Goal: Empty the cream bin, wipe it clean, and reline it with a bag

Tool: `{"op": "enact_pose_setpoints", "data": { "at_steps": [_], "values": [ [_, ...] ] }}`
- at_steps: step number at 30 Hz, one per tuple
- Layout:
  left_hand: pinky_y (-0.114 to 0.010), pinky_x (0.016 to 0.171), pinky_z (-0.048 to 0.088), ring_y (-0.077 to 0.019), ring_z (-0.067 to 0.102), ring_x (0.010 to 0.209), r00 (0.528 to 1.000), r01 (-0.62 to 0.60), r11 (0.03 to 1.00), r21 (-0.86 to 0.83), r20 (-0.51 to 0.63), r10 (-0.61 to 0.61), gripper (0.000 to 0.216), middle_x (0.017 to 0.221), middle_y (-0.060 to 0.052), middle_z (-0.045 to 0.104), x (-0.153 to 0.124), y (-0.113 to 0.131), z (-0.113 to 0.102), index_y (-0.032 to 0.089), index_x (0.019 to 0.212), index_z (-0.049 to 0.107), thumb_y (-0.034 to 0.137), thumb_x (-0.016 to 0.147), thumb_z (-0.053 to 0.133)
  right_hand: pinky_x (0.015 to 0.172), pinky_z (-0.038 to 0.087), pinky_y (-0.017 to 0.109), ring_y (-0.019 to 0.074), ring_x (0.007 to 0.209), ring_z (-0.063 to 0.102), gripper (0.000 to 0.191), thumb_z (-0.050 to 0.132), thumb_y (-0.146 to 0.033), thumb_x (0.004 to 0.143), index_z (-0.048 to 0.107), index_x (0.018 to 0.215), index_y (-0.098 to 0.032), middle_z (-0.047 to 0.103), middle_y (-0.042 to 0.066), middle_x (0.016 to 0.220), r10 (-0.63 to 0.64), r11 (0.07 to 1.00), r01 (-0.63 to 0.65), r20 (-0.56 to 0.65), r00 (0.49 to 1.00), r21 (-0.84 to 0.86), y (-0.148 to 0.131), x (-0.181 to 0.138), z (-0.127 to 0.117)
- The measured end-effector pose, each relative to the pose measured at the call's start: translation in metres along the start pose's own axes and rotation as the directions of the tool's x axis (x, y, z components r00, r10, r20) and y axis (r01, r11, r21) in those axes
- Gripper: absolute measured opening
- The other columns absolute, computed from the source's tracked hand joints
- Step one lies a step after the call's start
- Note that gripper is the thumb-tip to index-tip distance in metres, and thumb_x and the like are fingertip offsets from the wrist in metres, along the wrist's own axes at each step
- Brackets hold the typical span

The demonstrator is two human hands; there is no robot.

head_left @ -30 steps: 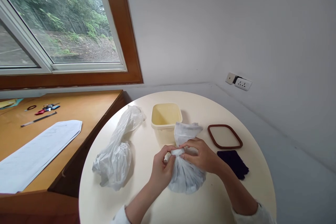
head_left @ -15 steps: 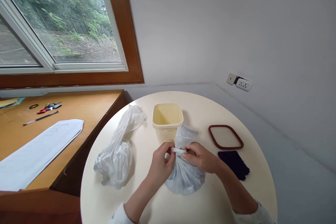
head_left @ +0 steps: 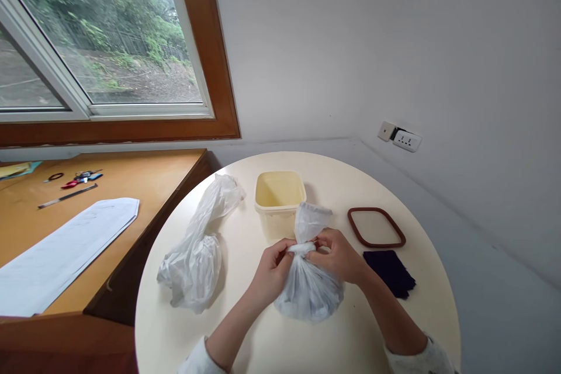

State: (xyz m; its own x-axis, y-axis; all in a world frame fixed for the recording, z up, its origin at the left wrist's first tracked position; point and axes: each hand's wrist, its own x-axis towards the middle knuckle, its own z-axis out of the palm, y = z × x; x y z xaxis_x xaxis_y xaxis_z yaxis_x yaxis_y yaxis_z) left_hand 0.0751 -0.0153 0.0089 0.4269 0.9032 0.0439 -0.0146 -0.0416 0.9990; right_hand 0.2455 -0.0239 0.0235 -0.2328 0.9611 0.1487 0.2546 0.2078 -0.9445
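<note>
A full white plastic bag [head_left: 310, 295] rests on the round table, its neck gathered and its loose top [head_left: 312, 221] standing up. Around the neck runs a white twisted band, perhaps part of the bag itself. My left hand [head_left: 274, 269] pinches the band on the left side, thumb against fingers. On the other side my right hand [head_left: 336, 257] grips the neck and band between thumb and fingers. Just behind the bag stands a pale yellow plastic tub [head_left: 280, 207] with no lid on it. What fills the bag is hidden.
Another crumpled white plastic bag [head_left: 197, 266] lies left on the round table [head_left: 350, 327]. To the right are a brown rounded frame [head_left: 398, 239] and a folded dark purple cloth [head_left: 389, 273]. A wooden desk [head_left: 162, 181] with paper sheets [head_left: 74, 257] adjoins at left.
The band now sits closer around the bag's neck, and the loose top stands slightly higher. My right hand has shifted a little up and curled in more.
</note>
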Motion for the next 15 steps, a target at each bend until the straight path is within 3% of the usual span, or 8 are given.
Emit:
{"op": "enact_pose_setpoints", "data": {
  "at_steps": [4,15],
  "values": [
    [-0.024,0.06,0.039,-0.0153,0.051,0.069,1.0,-0.001,1.0,-0.026,0.023,0.001,0.018,0.074,-0.003,0.056,0.0,0.003,0.0,0.016,0.075,0.062,0.031,0.078,0.053,0.066,0.045,0.026,0.0157,0.073,0.058,0.013,0.052,-0.013,0.069,0.061,0.077,-0.016,0.063,0.001,0.075,-0.013,1.0,0.013,-0.03,0.999,0.004,0.002,0.0,0.0],
    [-0.021,0.055,0.034,-0.0127,0.046,0.066,0.999,0.011,0.997,-0.072,0.044,-0.008,0.016,0.076,-0.002,0.046,0.002,0.003,-0.003,0.015,0.068,0.061,0.03,0.074,0.057,0.06,0.036,0.023,0.012,0.062,0.046,0.012,0.047,-0.012,0.072,0.056,0.067,-0.019,0.053,-0.002,0.065,-0.149,0.955,0.114,-0.114,0.982,-0.273,-0.009,-0.001,0.008]
  ]
}}
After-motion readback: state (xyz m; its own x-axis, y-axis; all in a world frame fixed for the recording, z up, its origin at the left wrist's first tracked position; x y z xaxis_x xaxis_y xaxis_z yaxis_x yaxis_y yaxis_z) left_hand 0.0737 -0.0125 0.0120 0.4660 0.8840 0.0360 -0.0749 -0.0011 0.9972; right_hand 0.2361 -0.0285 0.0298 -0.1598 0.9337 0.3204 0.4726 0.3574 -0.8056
